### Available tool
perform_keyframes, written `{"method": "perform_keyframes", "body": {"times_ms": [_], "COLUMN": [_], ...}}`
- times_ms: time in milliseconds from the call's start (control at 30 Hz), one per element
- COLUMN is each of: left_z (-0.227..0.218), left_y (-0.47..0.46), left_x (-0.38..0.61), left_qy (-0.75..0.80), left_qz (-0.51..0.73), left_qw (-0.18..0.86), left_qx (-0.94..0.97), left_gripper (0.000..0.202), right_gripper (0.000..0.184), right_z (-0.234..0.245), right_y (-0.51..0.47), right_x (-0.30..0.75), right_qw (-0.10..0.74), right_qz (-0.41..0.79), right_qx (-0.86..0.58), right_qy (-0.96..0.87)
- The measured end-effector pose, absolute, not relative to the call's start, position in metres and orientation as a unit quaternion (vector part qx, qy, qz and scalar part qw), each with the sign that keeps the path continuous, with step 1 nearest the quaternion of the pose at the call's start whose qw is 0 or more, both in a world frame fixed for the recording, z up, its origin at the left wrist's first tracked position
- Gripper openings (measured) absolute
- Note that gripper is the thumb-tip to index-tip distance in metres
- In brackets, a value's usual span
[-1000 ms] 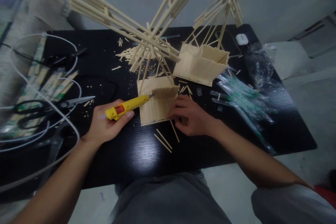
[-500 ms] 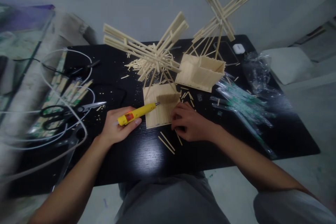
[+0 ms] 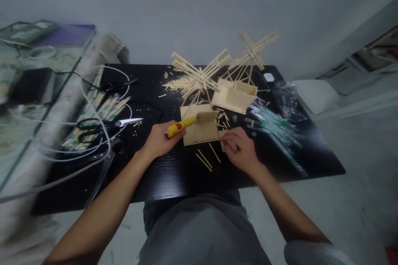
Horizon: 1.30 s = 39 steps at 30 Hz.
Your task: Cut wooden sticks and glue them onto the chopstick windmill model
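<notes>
My left hand (image 3: 160, 140) grips a yellow glue pen (image 3: 182, 126), whose tip touches a small upright wall of sticks on a flat wooden stick panel (image 3: 202, 131). Just right of that panel, my right hand (image 3: 239, 150) is curled with its fingers pinched on a small bundle of short sticks (image 3: 222, 133) at the panel's corner. A windmill-like stick frame (image 3: 200, 76) rises behind the panel. A second stick house (image 3: 234, 95) with its own windmill blades (image 3: 253, 51) stands further back right.
Black scissors (image 3: 102, 125), white cables (image 3: 93, 149) and packs of chopsticks (image 3: 102, 109) lie at the left of the black table (image 3: 168, 178). Clear plastic wrappers (image 3: 273, 126) cover the right side. Loose sticks (image 3: 207, 158) lie near the front; a white case (image 3: 268, 77) sits far back.
The camera has pulled back and up, so everything looks smaller. My right hand slid off the panel to its right corner onto short sticks. The glue pen stays at the small wall.
</notes>
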State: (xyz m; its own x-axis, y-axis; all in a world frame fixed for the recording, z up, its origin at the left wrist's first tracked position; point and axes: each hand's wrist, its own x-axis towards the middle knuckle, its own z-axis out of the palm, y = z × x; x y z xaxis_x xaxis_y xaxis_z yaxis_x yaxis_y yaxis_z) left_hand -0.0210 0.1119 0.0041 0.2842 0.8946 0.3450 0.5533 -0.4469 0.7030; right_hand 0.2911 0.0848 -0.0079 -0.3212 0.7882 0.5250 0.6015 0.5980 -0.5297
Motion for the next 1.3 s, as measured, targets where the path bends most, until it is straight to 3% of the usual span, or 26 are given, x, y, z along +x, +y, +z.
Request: {"method": "perform_keyframes", "body": {"times_ms": [333, 867, 1300], "left_z": [0.006, -0.001, 0.002], "left_y": [0.103, 0.105, 0.104], "left_x": [-0.016, -0.014, -0.013], "left_qy": [0.469, 0.477, 0.485], "left_qz": [0.314, 0.312, 0.300], "left_qw": [0.267, 0.277, 0.278], "left_qx": [0.781, 0.773, 0.773], "left_gripper": [0.033, 0.033, 0.034], "right_gripper": [0.017, 0.029, 0.029], "right_z": [-0.036, -0.039, -0.038], "right_y": [0.065, 0.064, 0.063], "right_x": [0.299, 0.296, 0.296], "right_qw": [0.433, 0.384, 0.363], "right_qz": [0.069, 0.101, 0.106], "right_qx": [-0.595, -0.576, -0.585], "right_qy": [-0.673, -0.715, -0.718]}}
